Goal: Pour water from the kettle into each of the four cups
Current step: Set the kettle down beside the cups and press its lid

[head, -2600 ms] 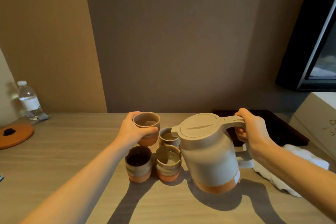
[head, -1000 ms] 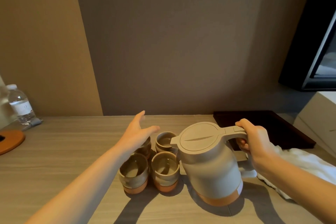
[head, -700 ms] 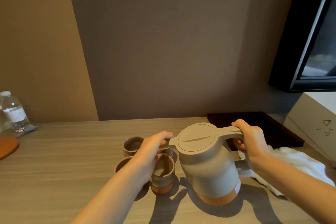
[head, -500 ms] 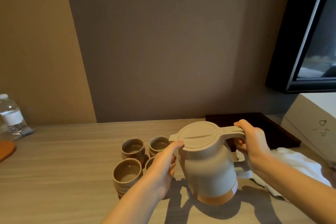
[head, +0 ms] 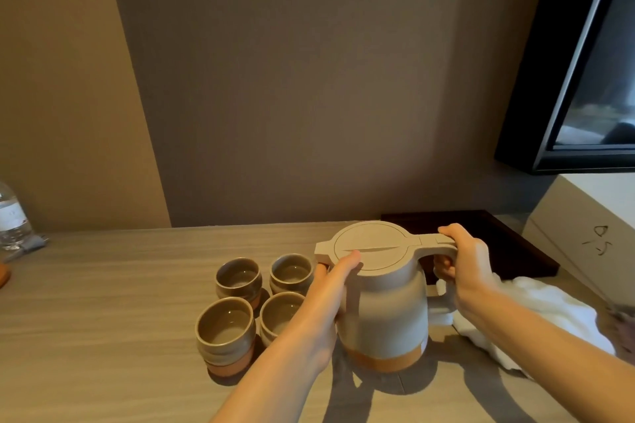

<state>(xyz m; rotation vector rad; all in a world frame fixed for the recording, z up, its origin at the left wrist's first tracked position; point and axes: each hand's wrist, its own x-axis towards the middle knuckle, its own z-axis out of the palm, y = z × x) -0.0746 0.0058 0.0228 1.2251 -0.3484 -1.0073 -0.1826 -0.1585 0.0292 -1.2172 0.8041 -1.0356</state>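
Note:
A beige kettle [head: 388, 312] with an orange base stands upright on the wooden table [head: 103, 319]. My right hand [head: 464, 264] grips its handle. My left hand [head: 326, 302] holds the kettle's left side just under the spout, with the thumb on the lid [head: 378, 240]. Four grey-brown cups with orange bases stand in a tight square left of the kettle: back left [head: 237, 276], back right [head: 290, 271], front left [head: 225, 330] and front right [head: 278, 314], the last partly hidden by my left wrist. How much water they hold is unclear.
A white towel [head: 549, 316] lies right of the kettle, in front of a dark tray [head: 498, 233]. A white box [head: 591, 233] and a black screen [head: 591, 79] fill the right side. A water bottle [head: 10, 223] stands at the far left edge.
My left hand set its cup down among the others, then crossed over them to the kettle's lid and spout side. The kettle came down onto the table. My right hand kept the handle.

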